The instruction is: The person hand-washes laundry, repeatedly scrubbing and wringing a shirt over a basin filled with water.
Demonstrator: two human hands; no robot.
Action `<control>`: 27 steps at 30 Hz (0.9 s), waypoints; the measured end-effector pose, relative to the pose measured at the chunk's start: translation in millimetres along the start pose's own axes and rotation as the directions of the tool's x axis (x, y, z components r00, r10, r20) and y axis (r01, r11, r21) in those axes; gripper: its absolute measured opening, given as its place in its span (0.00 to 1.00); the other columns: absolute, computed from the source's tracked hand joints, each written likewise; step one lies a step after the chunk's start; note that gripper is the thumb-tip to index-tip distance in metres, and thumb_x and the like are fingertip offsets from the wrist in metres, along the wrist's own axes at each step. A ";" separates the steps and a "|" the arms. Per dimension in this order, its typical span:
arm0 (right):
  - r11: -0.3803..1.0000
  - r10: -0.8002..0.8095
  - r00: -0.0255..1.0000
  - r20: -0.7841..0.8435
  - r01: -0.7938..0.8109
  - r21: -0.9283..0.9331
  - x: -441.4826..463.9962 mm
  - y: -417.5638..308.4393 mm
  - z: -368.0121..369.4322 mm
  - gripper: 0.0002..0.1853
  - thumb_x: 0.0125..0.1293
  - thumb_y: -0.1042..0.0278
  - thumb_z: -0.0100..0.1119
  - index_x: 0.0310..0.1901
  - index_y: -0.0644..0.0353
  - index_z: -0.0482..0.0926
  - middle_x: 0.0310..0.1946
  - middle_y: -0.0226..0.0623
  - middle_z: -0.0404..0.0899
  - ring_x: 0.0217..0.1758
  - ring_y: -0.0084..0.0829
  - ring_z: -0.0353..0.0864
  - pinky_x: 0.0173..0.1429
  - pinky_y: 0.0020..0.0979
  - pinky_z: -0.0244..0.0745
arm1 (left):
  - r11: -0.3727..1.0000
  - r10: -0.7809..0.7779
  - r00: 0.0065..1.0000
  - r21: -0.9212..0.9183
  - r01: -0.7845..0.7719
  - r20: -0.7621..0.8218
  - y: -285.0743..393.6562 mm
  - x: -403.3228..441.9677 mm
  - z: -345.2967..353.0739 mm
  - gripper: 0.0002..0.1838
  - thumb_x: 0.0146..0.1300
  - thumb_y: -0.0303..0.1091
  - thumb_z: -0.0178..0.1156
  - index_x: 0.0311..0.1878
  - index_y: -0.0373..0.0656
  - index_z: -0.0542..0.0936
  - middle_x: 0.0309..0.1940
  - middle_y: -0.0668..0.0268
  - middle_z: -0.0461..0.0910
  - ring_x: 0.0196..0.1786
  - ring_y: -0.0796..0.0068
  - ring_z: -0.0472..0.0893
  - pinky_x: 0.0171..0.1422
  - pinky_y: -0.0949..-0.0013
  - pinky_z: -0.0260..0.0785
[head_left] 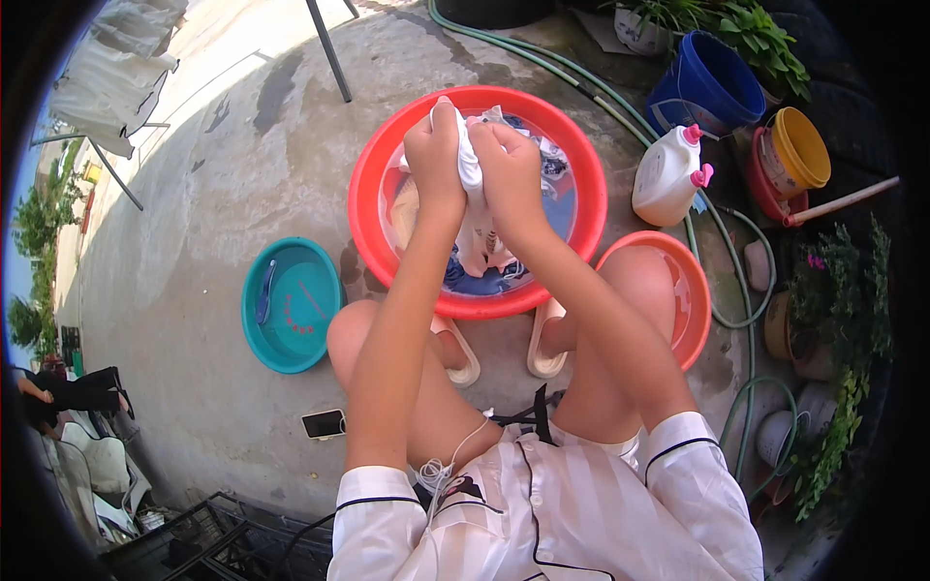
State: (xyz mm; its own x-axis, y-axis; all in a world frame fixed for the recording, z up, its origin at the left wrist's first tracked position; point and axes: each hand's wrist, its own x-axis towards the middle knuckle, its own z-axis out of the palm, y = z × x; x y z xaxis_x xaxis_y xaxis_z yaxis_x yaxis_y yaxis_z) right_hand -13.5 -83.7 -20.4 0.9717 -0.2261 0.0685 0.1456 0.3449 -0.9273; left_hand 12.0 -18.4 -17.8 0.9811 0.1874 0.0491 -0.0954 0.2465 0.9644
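Both hands are above a large red basin (363, 208) that holds water and wet clothes. My left hand (435, 160) is closed around a bunched white cloth (469, 163). Beside it, my right hand (508, 169) grips the same cloth, its fingers curled in a fist. The lower part of the cloth hangs down toward the water between my wrists. Dark blue and patterned clothes (499, 283) lie in the basin below, partly hidden by my hands and forearms.
A teal basin (300, 351) with a blue brush (264, 292) stands at the left, a phone (324, 424) nearer me. On the right are an orange basin (694, 315), a detergent jug (664, 179), a hose (751, 363) and buckets (668, 95).
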 end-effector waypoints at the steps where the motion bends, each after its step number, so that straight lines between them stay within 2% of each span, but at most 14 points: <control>1: 0.997 0.022 0.999 -0.024 -0.020 0.075 5.3 0.7 -3.0 0.13 0.61 0.67 0.50 0.22 0.65 0.75 0.18 0.29 0.73 0.21 0.16 0.68 0.27 0.22 0.63 | 1.000 -0.004 1.000 0.030 0.003 0.012 3.3 -7.5 5.8 0.17 0.62 0.40 0.49 0.19 0.42 0.70 0.16 0.74 0.68 0.21 0.87 0.66 0.25 0.76 0.56; 4: 0.968 0.130 0.990 -0.062 -0.113 0.225 18.8 0.3 -13.7 0.13 0.62 0.66 0.51 0.22 0.62 0.74 0.18 0.27 0.73 0.20 0.15 0.69 0.26 0.21 0.63 | 0.985 0.013 0.998 0.168 -0.023 0.062 14.9 -29.0 15.7 0.18 0.64 0.39 0.48 0.22 0.37 0.73 0.18 0.71 0.70 0.24 0.86 0.67 0.28 0.75 0.59; 8: 0.955 0.125 0.992 -0.030 -0.112 0.275 28.2 3.7 -20.2 0.12 0.63 0.65 0.50 0.22 0.57 0.72 0.19 0.24 0.70 0.20 0.15 0.68 0.24 0.21 0.62 | 0.951 0.126 0.984 0.265 -0.156 0.128 18.4 -40.6 17.1 0.20 0.64 0.39 0.47 0.23 0.34 0.73 0.17 0.67 0.72 0.23 0.81 0.68 0.28 0.71 0.61; 10: 0.968 0.129 0.990 -0.056 -0.113 0.224 22.9 -1.2 -17.3 0.12 0.62 0.65 0.51 0.22 0.60 0.72 0.18 0.26 0.71 0.20 0.15 0.69 0.25 0.21 0.62 | 0.939 0.153 0.982 0.295 -0.179 0.109 17.2 -39.3 17.0 0.20 0.64 0.39 0.47 0.23 0.33 0.73 0.16 0.68 0.71 0.22 0.82 0.67 0.27 0.71 0.60; 14: 0.985 0.067 0.997 -0.027 -0.062 0.161 7.2 -10.3 -3.4 0.14 0.61 0.66 0.51 0.21 0.63 0.72 0.17 0.26 0.70 0.21 0.15 0.67 0.26 0.21 0.62 | 0.991 0.066 0.997 0.118 -0.070 0.035 14.2 -16.3 5.8 0.18 0.63 0.38 0.48 0.20 0.38 0.71 0.15 0.71 0.69 0.20 0.83 0.66 0.24 0.73 0.57; 16: 0.999 -0.035 0.999 0.015 0.034 0.008 -2.1 -10.3 1.2 0.15 0.61 0.66 0.51 0.20 0.65 0.72 0.16 0.26 0.69 0.22 0.15 0.65 0.27 0.22 0.60 | 0.999 0.034 0.999 -0.025 -0.034 -0.001 8.3 -0.4 -2.5 0.18 0.62 0.40 0.50 0.18 0.43 0.70 0.16 0.73 0.68 0.19 0.85 0.66 0.23 0.76 0.56; 17: 0.997 -0.056 0.998 0.033 0.057 -0.057 -10.3 -13.8 5.6 0.15 0.61 0.67 0.51 0.20 0.65 0.73 0.16 0.26 0.70 0.22 0.15 0.64 0.27 0.22 0.60 | 0.999 0.037 0.998 -0.005 -0.037 -0.053 5.7 7.1 -4.1 0.17 0.61 0.41 0.50 0.18 0.43 0.69 0.16 0.73 0.68 0.18 0.84 0.66 0.22 0.75 0.55; 19: 0.990 -0.072 0.996 0.056 0.078 -0.119 -13.3 -13.6 6.6 0.14 0.61 0.67 0.51 0.21 0.66 0.74 0.16 0.26 0.71 0.22 0.15 0.65 0.27 0.22 0.60 | 1.000 0.016 0.999 -0.022 -0.017 -0.030 2.6 9.8 -4.4 0.17 0.61 0.41 0.50 0.18 0.43 0.69 0.16 0.73 0.68 0.18 0.84 0.66 0.23 0.75 0.56; 21: 1.000 -0.006 1.000 0.014 0.005 0.019 -1.6 -5.4 0.8 0.13 0.61 0.67 0.51 0.22 0.65 0.75 0.17 0.27 0.72 0.22 0.15 0.66 0.26 0.21 0.61 | 0.999 -0.025 1.000 -0.031 0.025 -0.002 2.8 2.6 0.7 0.17 0.62 0.41 0.49 0.20 0.42 0.71 0.18 0.72 0.70 0.21 0.85 0.68 0.25 0.74 0.57; 23: 0.978 0.100 0.994 -0.034 -0.092 0.187 8.1 -9.1 -3.7 0.13 0.62 0.66 0.51 0.23 0.63 0.75 0.18 0.27 0.73 0.21 0.15 0.69 0.26 0.21 0.63 | 0.995 -0.023 0.999 0.098 0.019 0.038 10.8 -13.1 9.5 0.17 0.63 0.40 0.48 0.23 0.40 0.73 0.19 0.72 0.71 0.23 0.86 0.68 0.27 0.75 0.58; 25: 0.974 0.110 0.993 -0.034 -0.101 0.202 18.6 -9.1 -16.2 0.12 0.63 0.66 0.50 0.24 0.60 0.74 0.19 0.26 0.72 0.22 0.15 0.70 0.26 0.21 0.63 | 0.982 -0.026 0.993 0.188 0.005 0.112 11.4 -26.8 15.5 0.18 0.64 0.41 0.47 0.27 0.37 0.76 0.22 0.72 0.73 0.26 0.86 0.69 0.30 0.76 0.60; 27: 0.964 0.140 0.988 -0.065 -0.121 0.236 24.3 -7.1 -20.6 0.12 0.63 0.65 0.50 0.23 0.58 0.72 0.19 0.25 0.71 0.21 0.15 0.69 0.25 0.21 0.62 | 0.986 0.063 0.991 0.144 -0.080 0.119 9.7 -36.0 21.0 0.19 0.64 0.39 0.47 0.22 0.36 0.72 0.18 0.71 0.70 0.23 0.84 0.67 0.27 0.74 0.59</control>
State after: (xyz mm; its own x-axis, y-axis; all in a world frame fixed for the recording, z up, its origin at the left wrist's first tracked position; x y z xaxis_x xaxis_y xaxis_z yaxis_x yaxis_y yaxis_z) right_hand 5.2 -110.4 -19.7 0.9682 -0.2348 -0.0861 0.0669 0.5747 -0.8156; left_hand -20.7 -42.8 -4.7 0.9862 0.0878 0.1405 -0.1484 0.0914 0.9847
